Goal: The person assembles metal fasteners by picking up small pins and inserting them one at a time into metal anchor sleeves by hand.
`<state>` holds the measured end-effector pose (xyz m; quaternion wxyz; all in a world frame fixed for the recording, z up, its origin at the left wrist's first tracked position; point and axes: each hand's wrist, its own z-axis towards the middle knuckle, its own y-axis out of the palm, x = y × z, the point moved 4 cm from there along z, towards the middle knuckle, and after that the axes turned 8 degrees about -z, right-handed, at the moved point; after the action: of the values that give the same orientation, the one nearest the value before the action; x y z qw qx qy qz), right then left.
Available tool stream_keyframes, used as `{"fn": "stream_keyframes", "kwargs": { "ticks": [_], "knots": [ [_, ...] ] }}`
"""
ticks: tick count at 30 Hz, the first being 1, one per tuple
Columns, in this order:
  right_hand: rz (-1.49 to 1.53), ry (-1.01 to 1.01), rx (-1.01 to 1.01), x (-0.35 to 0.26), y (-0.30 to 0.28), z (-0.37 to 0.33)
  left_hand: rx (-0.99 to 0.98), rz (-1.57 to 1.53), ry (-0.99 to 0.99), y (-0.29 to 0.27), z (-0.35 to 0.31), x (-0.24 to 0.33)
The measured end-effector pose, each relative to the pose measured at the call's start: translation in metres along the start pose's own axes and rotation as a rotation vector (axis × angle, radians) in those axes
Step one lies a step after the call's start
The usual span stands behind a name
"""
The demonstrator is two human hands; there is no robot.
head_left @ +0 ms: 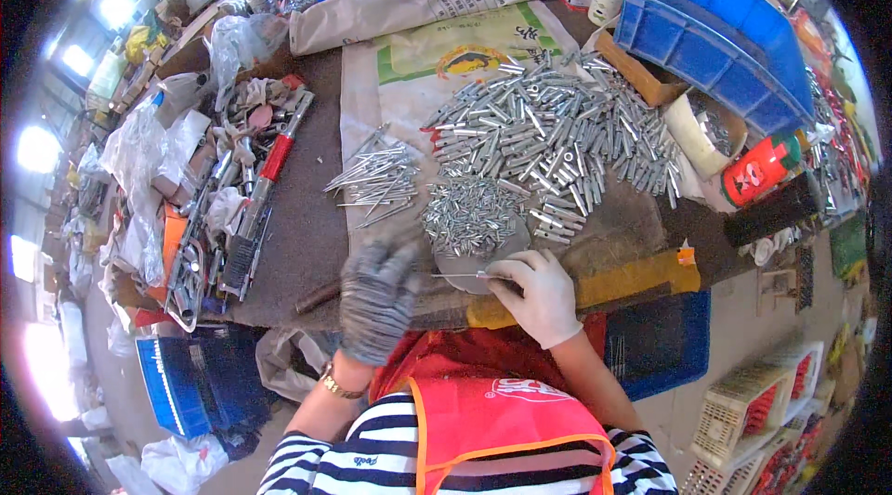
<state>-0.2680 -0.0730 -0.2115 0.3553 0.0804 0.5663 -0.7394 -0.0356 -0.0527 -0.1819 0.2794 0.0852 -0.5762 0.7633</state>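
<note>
My right hand [541, 298], in a white glove, pinches a thin metal rod [457, 276] near the front edge of the table. The rod lies level and points left, over a grey round patch. To its left is my left hand [379, 295] in a dark grey glove. Motion smears its fingers, and whatever they hold, if anything, cannot be made out. Just beyond the rod sits a heap of small metal pins [472, 216]. Behind that spreads a large pile of metal tubes [557, 128]. A loose bunch of long thin rods [379, 177] lies on the left.
A printed woven sack [372, 77] lies under the metal parts. Blue bins [715, 40] stand at the back and right. Tools with a red-handled bar [276, 157] fill the left side. A red-and-green container [760, 170] lies at right. Below the table edge is another blue bin [664, 346].
</note>
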Motion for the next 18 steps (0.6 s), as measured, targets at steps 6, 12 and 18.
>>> {"fn": "stream_keyframes", "kwargs": {
  "ticks": [6,12,18],
  "knots": [
    [-0.081,-0.130,0.021,-0.005,0.002,-0.002,0.115,0.154,-0.146,-0.009,-0.036,-0.059],
    [-0.064,-0.072,-0.004,-0.009,-0.002,0.001,0.153,0.027,-0.101,-0.014,-0.037,-0.060],
    [-0.006,0.015,0.027,-0.006,0.000,0.001,0.086,-0.301,-0.156,-0.025,-0.024,-0.005]
  ]
}}
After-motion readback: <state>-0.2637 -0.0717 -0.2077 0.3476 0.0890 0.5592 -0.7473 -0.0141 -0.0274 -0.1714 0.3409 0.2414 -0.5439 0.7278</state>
